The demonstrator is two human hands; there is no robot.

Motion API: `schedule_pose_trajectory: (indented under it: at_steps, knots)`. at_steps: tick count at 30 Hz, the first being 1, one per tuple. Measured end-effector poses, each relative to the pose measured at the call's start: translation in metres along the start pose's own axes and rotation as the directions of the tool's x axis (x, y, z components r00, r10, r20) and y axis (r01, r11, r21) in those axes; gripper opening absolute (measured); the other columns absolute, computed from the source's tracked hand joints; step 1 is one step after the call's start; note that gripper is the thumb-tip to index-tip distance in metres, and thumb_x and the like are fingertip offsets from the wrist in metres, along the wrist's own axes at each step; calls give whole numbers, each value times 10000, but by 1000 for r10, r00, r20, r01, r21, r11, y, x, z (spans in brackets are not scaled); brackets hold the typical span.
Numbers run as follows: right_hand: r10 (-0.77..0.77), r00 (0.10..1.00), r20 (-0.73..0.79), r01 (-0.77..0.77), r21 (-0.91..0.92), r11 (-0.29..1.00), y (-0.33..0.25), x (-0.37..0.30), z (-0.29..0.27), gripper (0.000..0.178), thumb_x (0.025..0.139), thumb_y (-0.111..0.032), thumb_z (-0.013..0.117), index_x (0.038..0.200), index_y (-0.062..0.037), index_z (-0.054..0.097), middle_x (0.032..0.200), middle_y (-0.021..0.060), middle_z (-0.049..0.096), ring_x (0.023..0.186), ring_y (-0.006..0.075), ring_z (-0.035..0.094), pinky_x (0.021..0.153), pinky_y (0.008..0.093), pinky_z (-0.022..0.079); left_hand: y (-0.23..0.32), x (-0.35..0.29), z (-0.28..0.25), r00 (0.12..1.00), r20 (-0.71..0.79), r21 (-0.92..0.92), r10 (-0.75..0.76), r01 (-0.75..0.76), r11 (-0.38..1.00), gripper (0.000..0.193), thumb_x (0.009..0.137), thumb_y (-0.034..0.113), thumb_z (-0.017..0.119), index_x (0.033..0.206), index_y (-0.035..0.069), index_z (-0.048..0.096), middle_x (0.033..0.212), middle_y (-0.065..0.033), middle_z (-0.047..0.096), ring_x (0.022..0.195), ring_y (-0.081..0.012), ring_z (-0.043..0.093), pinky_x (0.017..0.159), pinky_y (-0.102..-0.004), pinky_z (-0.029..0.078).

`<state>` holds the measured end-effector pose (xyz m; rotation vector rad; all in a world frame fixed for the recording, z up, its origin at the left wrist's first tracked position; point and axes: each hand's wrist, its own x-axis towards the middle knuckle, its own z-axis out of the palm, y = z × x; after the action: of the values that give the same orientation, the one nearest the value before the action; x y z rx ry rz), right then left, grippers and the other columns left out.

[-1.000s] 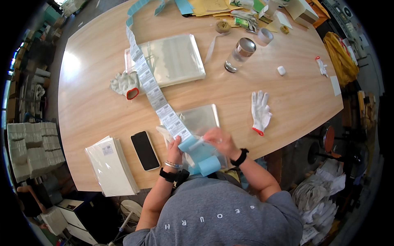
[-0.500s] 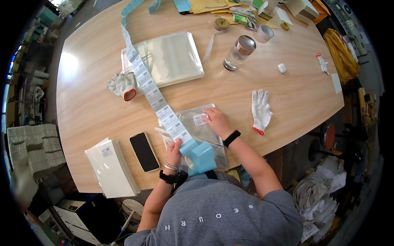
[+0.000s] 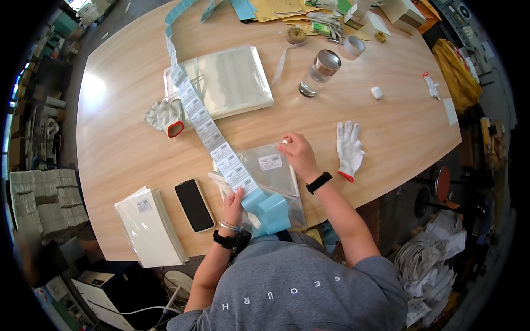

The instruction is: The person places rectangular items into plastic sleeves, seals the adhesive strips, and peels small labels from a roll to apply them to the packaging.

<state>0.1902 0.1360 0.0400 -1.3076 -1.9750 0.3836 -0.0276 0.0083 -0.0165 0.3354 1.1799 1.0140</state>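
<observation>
A long strip of printed labels [image 3: 209,134] runs down the table to my left hand [image 3: 233,204], whose thumb and fingers pinch its edge. Beyond that grip the bare blue backing [image 3: 271,212] curls toward my body. Under the strip lies a stack of clear plastic bags [image 3: 265,150], with one white label [image 3: 270,161] lying flat on the top bag. My right hand [image 3: 300,156] is at the bags' upper right corner, fingers closed in a pinch on the plastic there. The fingertips partly hide that corner.
Left of the bags lie a phone [image 3: 195,205] and a labelled bag stack [image 3: 150,225]. Farther off are a clear bag pile [image 3: 232,80], a grey-white glove [image 3: 164,117], and a water bottle [image 3: 320,73]. A white glove [image 3: 349,148] lies right; tape rolls [image 3: 353,46] and envelopes stand far back.
My right hand has moved from the label on the top bag up and right to the bag's corner. The label stays on the bag. My left hand keeps its hold on the strip.
</observation>
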Motion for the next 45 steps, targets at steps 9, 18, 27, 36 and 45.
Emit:
schedule_pose_trajectory:
  at_steps: [9,18,27,36,45]
  knots:
    - [14,562,827,-517,338,786,-24,-61,10,73,712,-1,595,781,-4,572,843,97,593,735,208,581,671,304,457,24,-13,11,969,200,39,145,-156,987,256,872,226,522,1013,20,576,951,-16,602,838,-93,553,731,-238,439]
    - [107,874,474,-331,419,846,-50,-50,12,217,735,-28,593,950,-58,592,750,80,566,710,196,559,647,286,448,15,1,25,993,106,-222,55,-30,975,286,881,256,515,974,-2,597,922,-30,603,820,-94,546,726,-227,430]
    - [-296,936,190,230,306,924,-65,-49,-10,188,699,-28,615,871,-96,656,940,86,573,871,240,548,754,319,448,1,12,11,999,22,-154,-28,31,988,366,878,282,493,1086,-19,501,1021,-92,575,899,-172,562,802,-302,450]
    - [465,829,312,-559,430,709,22,-38,13,130,785,-82,596,870,13,624,702,70,618,627,114,569,591,242,460,0,11,7,999,33,-118,-28,32,993,362,875,277,496,1073,-25,503,1002,-94,580,868,-182,574,781,-298,465]
    - [313,898,308,-365,129,922,12,-32,29,237,704,-126,659,898,1,608,804,100,597,716,229,573,667,330,462,-11,15,-3,1000,21,-106,-19,21,994,337,886,271,481,1035,-28,529,991,-106,591,859,-188,583,762,-318,481]
